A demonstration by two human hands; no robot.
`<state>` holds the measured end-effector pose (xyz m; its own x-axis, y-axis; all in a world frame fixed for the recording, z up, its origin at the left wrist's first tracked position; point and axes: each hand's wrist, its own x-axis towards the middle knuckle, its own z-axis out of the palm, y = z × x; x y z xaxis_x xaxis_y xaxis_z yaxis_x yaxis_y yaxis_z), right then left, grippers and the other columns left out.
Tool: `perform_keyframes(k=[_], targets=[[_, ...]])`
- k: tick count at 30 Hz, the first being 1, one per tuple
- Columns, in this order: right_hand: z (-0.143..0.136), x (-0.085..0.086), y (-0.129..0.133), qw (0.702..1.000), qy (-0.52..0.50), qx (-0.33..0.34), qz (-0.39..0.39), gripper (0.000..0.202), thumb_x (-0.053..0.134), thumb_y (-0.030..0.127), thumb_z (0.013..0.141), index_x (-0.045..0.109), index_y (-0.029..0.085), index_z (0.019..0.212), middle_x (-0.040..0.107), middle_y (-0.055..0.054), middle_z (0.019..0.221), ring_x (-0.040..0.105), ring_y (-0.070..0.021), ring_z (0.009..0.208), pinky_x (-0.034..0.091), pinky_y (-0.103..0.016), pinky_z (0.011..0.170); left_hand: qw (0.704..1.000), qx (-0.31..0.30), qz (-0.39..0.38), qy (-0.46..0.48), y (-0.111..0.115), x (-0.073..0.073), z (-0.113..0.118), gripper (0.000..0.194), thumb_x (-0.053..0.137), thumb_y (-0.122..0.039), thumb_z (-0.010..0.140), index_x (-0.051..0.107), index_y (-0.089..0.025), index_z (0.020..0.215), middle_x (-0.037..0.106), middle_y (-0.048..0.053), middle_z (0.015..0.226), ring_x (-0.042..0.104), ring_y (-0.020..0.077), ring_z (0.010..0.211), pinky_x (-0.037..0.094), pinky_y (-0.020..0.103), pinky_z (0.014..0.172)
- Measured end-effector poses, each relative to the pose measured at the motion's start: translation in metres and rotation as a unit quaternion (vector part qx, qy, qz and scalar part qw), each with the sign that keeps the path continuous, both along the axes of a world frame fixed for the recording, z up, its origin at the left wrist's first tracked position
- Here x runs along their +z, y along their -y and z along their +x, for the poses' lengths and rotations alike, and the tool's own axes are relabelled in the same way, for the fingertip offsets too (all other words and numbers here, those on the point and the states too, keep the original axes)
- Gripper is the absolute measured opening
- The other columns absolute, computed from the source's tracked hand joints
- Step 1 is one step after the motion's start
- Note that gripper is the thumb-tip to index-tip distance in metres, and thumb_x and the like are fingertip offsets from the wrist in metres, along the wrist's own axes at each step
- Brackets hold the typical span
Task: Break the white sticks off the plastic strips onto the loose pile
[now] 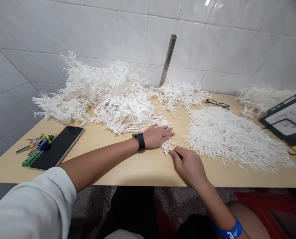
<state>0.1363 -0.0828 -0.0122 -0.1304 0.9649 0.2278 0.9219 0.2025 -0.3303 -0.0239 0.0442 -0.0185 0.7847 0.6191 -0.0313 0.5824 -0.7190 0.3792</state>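
Beneath our left hand [155, 136], fingers [168, 134] spread nearly flat, lies a small clump of white strands [167, 145]; our right hand [187, 163], fingers closed, pinches its near edge, a larger white heap [123, 99] behind on the bench [138, 171]

A phone [58, 148] lies beside keys [36, 143] at left, with eyeglasses [217, 103] farther right.

White strand clump [166, 146]: branching, lying low, clock centre | large heap [108, 96]: tangled, piled high, 10 o'clock | small heap [179, 94]: loose, low, 12–1 o'clock | strand layer [234, 137]: flattened, 3 o'clock
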Motion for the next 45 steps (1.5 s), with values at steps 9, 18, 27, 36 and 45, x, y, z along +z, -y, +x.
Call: perform_keyframes(k=[9, 18, 27, 36, 45], targets=[[0.051, 0.016, 0.001, 0.993, 0.074, -0.017, 0.089, 0.027, 0.044, 0.020, 0.091, 0.069, 0.019, 0.100, 0.073, -0.010, 0.095, 0.064, -0.0245, 0.080, 0.043, -0.034, 0.069, 1.000, -0.003, 0.008, -0.005, 0.001, 0.000, -0.002, 0.049, 0.019, -0.036, 0.102, 0.034, -0.032, 0.148, 0.026, -0.001, 0.160, 0.021, 0.0221, 0.148, 0.018, 0.057, 0.115], [0.003, -0.001, -0.019, 0.996, 0.063, -0.053, 0.033, 0.027, 0.050, 0.038, 0.094, 0.057, 0.019, 0.076, 0.064, -0.006, 0.075, 0.057, -0.0210, 0.068, 0.035, -0.032, 0.063, 1.000, -0.019, 0.016, 0.003, 0.004, 0.001, -0.003, 0.048, 0.021, -0.035, 0.102, 0.034, -0.030, 0.148, 0.028, 0.001, 0.159, 0.023, 0.0214, 0.148, 0.018, 0.057, 0.115], [0.002, 0.013, 0.000, 0.997, -0.055, -0.007, -0.061, 0.033, 0.046, 0.028, 0.092, 0.043, 0.022, 0.060, 0.055, 0.000, 0.057, 0.050, -0.0162, 0.056, 0.030, -0.027, 0.055, 1.000, -0.021, 0.007, -0.013, 0.002, 0.001, 0.000, 0.049, 0.018, -0.032, 0.102, 0.032, -0.031, 0.149, 0.022, -0.001, 0.161, 0.020, 0.0203, 0.149, 0.016, 0.059, 0.116], [0.044, 0.020, -0.006, 0.986, 0.120, -0.079, 0.080, 0.026, 0.044, 0.018, 0.091, 0.068, 0.018, 0.100, 0.070, -0.010, 0.095, 0.061, -0.0235, 0.082, 0.038, -0.032, 0.068, 1.000, -0.029, 0.004, -0.012, -0.001, 0.000, -0.002, 0.051, 0.017, -0.035, 0.101, 0.028, -0.027, 0.150, 0.020, 0.000, 0.161, 0.019, 0.0213, 0.149, 0.016, 0.061, 0.116], [-0.005, 0.006, -0.014, 0.992, 0.112, -0.048, -0.032, 0.018, 0.046, 0.026, 0.096, 0.057, 0.019, 0.083, 0.066, -0.006, 0.085, 0.060, -0.0191, 0.074, 0.031, -0.028, 0.061, 0.999, -0.029, 0.014, -0.006, 0.004, -0.002, -0.002, 0.053, 0.016, -0.038, 0.101, 0.020, -0.026, 0.153, 0.016, 0.002, 0.162, 0.016, 0.0214, 0.150, 0.014, 0.061, 0.116]])
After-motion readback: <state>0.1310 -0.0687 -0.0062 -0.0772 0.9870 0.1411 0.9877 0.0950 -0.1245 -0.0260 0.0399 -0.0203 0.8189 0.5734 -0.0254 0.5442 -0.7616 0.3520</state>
